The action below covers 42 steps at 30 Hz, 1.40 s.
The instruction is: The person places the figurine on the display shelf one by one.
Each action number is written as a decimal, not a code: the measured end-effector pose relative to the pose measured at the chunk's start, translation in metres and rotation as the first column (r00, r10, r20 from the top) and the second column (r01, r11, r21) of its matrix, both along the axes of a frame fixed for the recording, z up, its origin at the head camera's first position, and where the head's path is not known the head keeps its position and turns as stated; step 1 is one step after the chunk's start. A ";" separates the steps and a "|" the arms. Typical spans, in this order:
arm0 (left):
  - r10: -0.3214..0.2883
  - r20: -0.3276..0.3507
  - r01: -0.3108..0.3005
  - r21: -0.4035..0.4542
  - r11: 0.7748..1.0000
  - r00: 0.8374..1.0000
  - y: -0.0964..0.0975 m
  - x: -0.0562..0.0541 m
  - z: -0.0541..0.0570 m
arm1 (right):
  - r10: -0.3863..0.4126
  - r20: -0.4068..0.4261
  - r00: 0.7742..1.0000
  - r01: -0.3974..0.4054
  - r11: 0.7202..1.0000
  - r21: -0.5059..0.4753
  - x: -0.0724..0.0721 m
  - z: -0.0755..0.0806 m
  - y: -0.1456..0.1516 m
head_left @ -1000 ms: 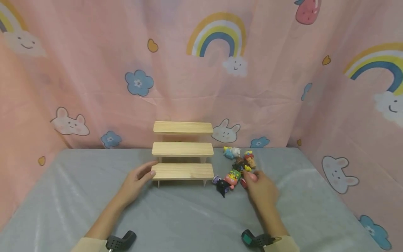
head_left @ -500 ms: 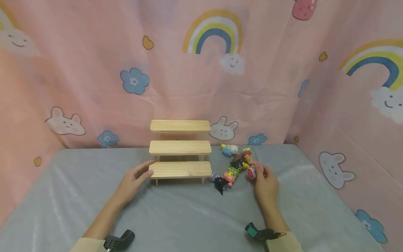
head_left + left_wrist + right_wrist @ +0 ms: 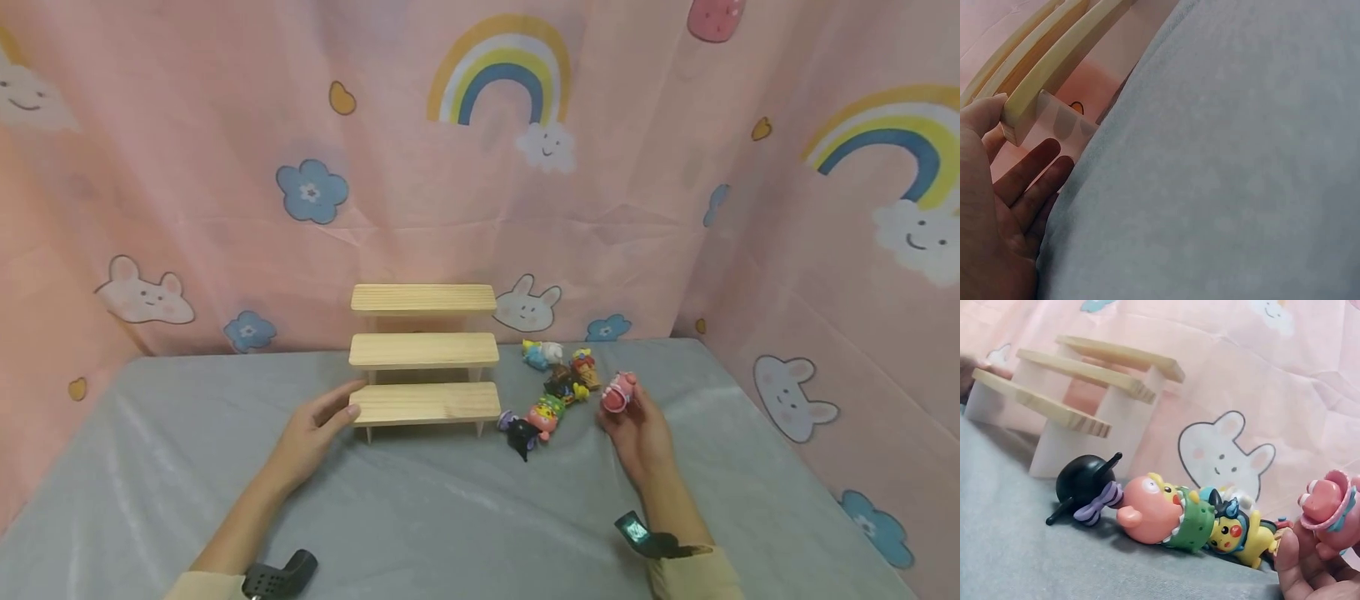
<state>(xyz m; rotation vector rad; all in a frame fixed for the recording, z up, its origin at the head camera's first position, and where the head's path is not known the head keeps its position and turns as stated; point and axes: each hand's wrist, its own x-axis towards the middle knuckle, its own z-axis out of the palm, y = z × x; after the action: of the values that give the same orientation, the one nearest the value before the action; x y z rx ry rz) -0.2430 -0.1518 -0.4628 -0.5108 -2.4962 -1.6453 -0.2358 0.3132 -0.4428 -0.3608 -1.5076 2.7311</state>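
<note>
A three-tier wooden display stand (image 3: pixel 423 403) stands at the back of the table. My left hand (image 3: pixel 306 435) pinches the left end of its lowest board between thumb and index finger, the other fingers spread below in the left wrist view. My right hand (image 3: pixel 642 437) holds a pink toy figurine (image 3: pixel 1329 506) with a frilly pink collar and a teal bow, raised to the right of the other toys. Near it lie a black-headed figurine (image 3: pixel 1087 483) with a purple bow, a pink-and-green one (image 3: pixel 1150 509) and a yellow one (image 3: pixel 1233 534).
Behind these, a blue-and-white figurine (image 3: pixel 542 354) and a red-topped one (image 3: pixel 585 368) lie near the table's back edge. Grey cloth (image 3: pixel 465 517) covers the table. A pink printed curtain (image 3: pixel 637 167) hangs behind and at both sides.
My right hand has lifted the pink figurine away from the group, moved right and turned its palm upward. My left hand keeps its place at the stand. The head view has shifted slightly.
</note>
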 end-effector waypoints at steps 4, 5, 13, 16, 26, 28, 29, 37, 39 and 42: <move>0.007 0.011 -0.007 0.004 1.000 1.000 0.001 0.002 0.001 | -0.007 0.018 1.000 0.007 1.000 0.008 0.000 0.001 -0.001; 0.006 0.011 -0.006 0.007 1.000 1.000 0.001 0.002 0.001 | -0.009 0.024 1.000 0.008 1.000 0.017 0.000 0.002 -0.001; 0.018 0.010 -0.018 0.018 1.000 1.000 -0.002 0.007 0.002 | 0.036 0.032 0.999 -0.038 0.998 0.045 -0.004 0.004 -0.004; 0.012 0.008 -0.012 0.029 1.000 1.000 -0.004 0.008 0.002 | 0.051 0.029 0.998 -0.052 0.998 0.044 -0.005 0.004 -0.005; 0.028 0.009 -0.028 -0.016 0.999 1.000 -0.005 0.008 0.002 | 0.020 -0.003 1.000 -0.019 0.996 0.086 -0.008 0.004 -0.007; 0.030 0.012 -0.030 -0.029 0.999 0.999 -0.005 0.007 0.003 | -0.010 -0.005 1.000 0.010 0.995 0.096 -0.010 0.003 -0.007; 0.029 0.014 -0.029 -0.031 0.999 0.999 -0.004 0.007 0.003 | -0.022 -0.005 1.000 0.023 0.994 0.103 -0.010 0.003 -0.007; 0.019 0.029 -0.018 -0.022 1.000 0.999 -0.002 0.004 0.003 | -0.032 0.011 0.999 0.032 0.999 0.042 -0.008 0.001 -0.002; 0.016 0.038 -0.016 -0.009 1.000 0.999 -0.001 0.003 0.003 | -0.027 0.012 1.000 0.027 0.999 0.028 -0.007 0.000 0.000; 0.009 0.041 -0.009 0.001 1.000 0.999 0.001 0.002 0.005 | -0.056 0.025 0.998 0.055 0.998 0.030 -0.006 0.001 -0.001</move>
<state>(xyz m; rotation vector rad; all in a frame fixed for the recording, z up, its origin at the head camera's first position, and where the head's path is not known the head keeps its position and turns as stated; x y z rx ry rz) -0.2405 -0.1507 -0.4581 -0.4699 -2.5218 -1.6705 -0.2418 0.3126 -0.4419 -0.4327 -1.5180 2.6697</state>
